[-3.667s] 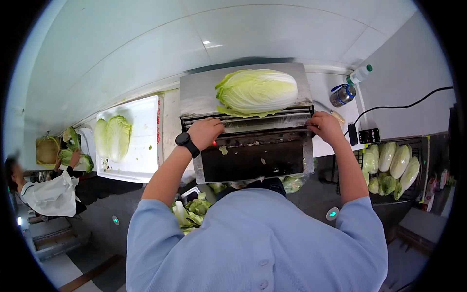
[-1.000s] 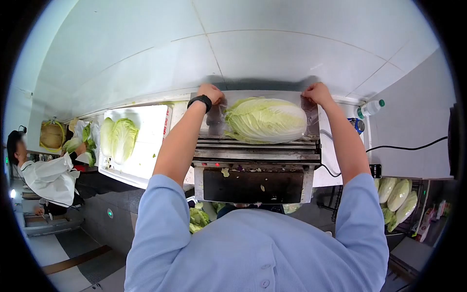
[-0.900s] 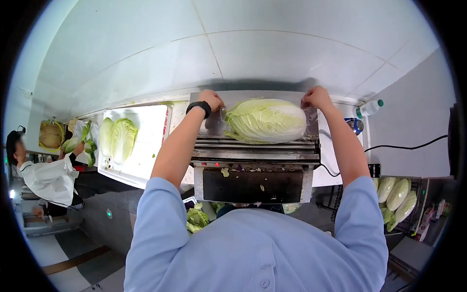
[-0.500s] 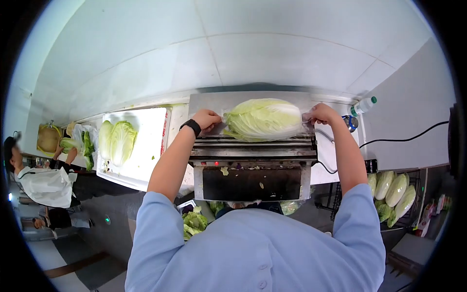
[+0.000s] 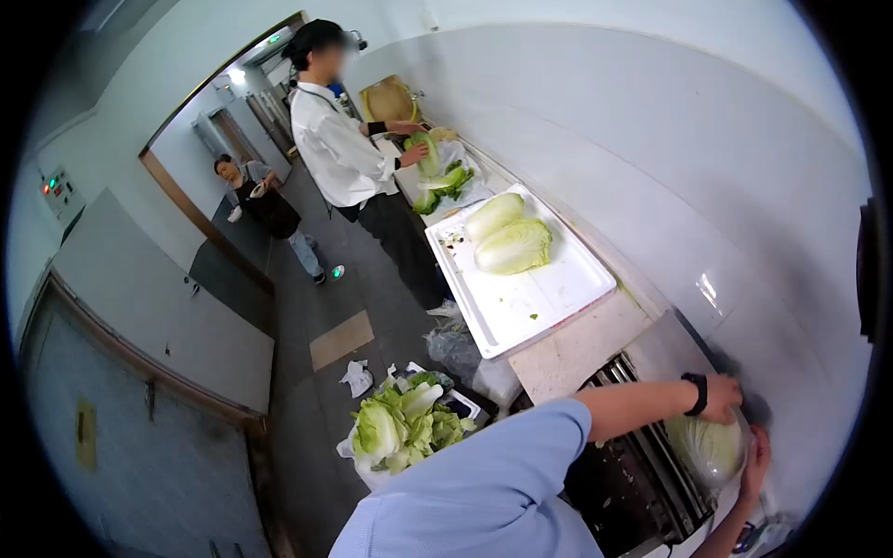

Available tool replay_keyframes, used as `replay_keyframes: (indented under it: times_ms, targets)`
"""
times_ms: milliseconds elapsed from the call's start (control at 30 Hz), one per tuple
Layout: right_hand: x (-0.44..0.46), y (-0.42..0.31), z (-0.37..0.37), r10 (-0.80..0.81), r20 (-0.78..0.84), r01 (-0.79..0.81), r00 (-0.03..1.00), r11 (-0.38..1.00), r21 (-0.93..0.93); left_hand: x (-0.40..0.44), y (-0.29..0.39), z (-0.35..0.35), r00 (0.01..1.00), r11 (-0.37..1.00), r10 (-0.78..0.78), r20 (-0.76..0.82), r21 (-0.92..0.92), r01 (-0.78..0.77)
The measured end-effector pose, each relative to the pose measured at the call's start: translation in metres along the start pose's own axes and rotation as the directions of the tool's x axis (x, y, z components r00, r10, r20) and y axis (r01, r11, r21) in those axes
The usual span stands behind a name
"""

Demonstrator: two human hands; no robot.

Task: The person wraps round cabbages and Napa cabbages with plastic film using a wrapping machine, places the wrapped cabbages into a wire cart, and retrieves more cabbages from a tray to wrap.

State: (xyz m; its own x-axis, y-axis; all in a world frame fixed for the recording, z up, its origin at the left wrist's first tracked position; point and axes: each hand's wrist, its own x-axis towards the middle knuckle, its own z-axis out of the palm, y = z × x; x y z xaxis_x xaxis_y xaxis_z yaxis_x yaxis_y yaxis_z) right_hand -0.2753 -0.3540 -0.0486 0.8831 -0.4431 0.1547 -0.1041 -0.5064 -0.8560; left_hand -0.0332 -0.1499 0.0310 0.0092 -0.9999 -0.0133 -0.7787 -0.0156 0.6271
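Under clear film, a napa cabbage [image 5: 709, 448] lies on the metal top of the wrapping machine [image 5: 665, 484], at the lower right. My left hand [image 5: 720, 400], with a black watch at the wrist, rests at the cabbage's far end, its fingers bent over and partly hidden. My right hand [image 5: 758, 458] is at the cabbage's wall side, fingers against the film; whether it grips the film is unclear. Two more cabbages [image 5: 512, 246] lie in a white tray [image 5: 581, 296] beyond the machine.
A co-worker in a white shirt [image 5: 339, 149] handles a cabbage [image 5: 425, 156] at the counter's far end. Another person [image 5: 267, 200] is in the doorway. Loose leaves [image 5: 400, 423] fill a container below the counter. The wall [image 5: 651, 158] borders the counter.
The view has swung left, bringing the doorway and floor into sight. My hands have moved from the cabbage's two ends to its upper part, closer together, and the film now covers it.
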Motion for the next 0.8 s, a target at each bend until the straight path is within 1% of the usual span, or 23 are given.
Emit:
replay_keyframes:
  times_ms: [33, 100, 133, 200, 233, 333, 433, 500, 567, 600, 633, 667, 700, 733, 767, 800]
  targets:
    - [0.006, -0.005, 0.008, 0.053, 0.116, -0.056, 0.992, 0.998, 0.017, -0.009, 0.001, -0.005, 0.997, 0.995, -0.081, 0.009, -0.059, 0.081]
    - [-0.004, -0.028, 0.030, 0.153, 0.058, -0.160, 0.987, 0.972, 0.171, -0.032, 0.007, -0.012, 0.972, 0.954, -0.233, 0.043, -0.182, 0.237]
    - [-0.014, -0.039, 0.037, 0.218, 0.030, -0.218, 0.976, 0.944, 0.246, -0.030, 0.004, -0.012, 0.972, 0.947, -0.230, 0.053, -0.216, 0.236]
    - [-0.023, -0.037, 0.046, 0.267, -0.044, -0.232, 0.963, 0.898, 0.373, -0.026, -0.009, -0.010, 0.972, 0.931, -0.218, 0.085, -0.282, 0.233]
    - [-0.024, -0.033, 0.052, 0.293, -0.080, -0.231, 0.953, 0.869, 0.437, -0.029, -0.013, -0.009, 0.969, 0.921, -0.239, 0.067, -0.301, 0.248]
    - [-0.034, -0.022, 0.058, 0.383, -0.085, -0.264, 0.920, 0.765, 0.588, -0.035, -0.027, 0.000, 0.950, 0.882, -0.307, 0.058, -0.357, 0.307]
    - [-0.039, -0.017, 0.059, 0.416, -0.060, -0.269, 0.908, 0.686, 0.676, -0.019, -0.058, 0.022, 0.943, 0.843, -0.308, 0.126, -0.424, 0.332]
    - [-0.039, -0.008, 0.060, 0.332, -0.080, -0.212, 0.940, 0.751, 0.625, -0.011, -0.071, 0.037, 0.916, 0.857, -0.392, 0.089, -0.327, 0.398]
    - [-0.044, -0.019, 0.061, 0.281, -0.010, -0.204, 0.960, 0.720, 0.663, -0.022, -0.059, 0.024, 0.874, 0.807, -0.458, 0.163, -0.337, 0.485]
    - [-0.044, -0.039, 0.058, 0.340, -0.017, -0.276, 0.940, 0.791, 0.546, -0.026, -0.051, 0.014, 0.881, 0.837, -0.436, 0.184, -0.276, 0.472]
    - [-0.044, -0.018, 0.055, 0.334, 0.018, -0.289, 0.943, 0.787, 0.545, -0.019, -0.062, 0.022, 0.879, 0.848, -0.445, 0.171, -0.236, 0.475]
    - [-0.042, -0.045, 0.051, 0.410, -0.003, -0.372, 0.912, 0.832, 0.411, -0.017, -0.065, 0.022, 0.852, 0.772, -0.470, 0.230, -0.361, 0.523]
    - [-0.043, -0.031, 0.049, 0.378, -0.046, -0.350, 0.924, 0.890, 0.292, -0.019, -0.063, 0.017, 0.862, 0.754, -0.416, 0.290, -0.421, 0.505]
    - [-0.035, -0.047, 0.045, 0.449, -0.005, -0.434, 0.893, 0.866, 0.250, -0.018, -0.069, 0.010, 0.855, 0.783, -0.403, 0.326, -0.360, 0.507]
    - [-0.033, -0.046, 0.042, 0.373, -0.055, -0.368, 0.926, 0.926, 0.086, -0.013, -0.086, 0.015, 0.871, 0.843, -0.408, 0.274, -0.254, 0.475]
    - [-0.035, -0.053, 0.037, 0.330, -0.150, -0.331, 0.932, 0.943, 0.019, -0.014, -0.085, 0.010, 0.884, 0.872, -0.407, 0.229, -0.191, 0.451]
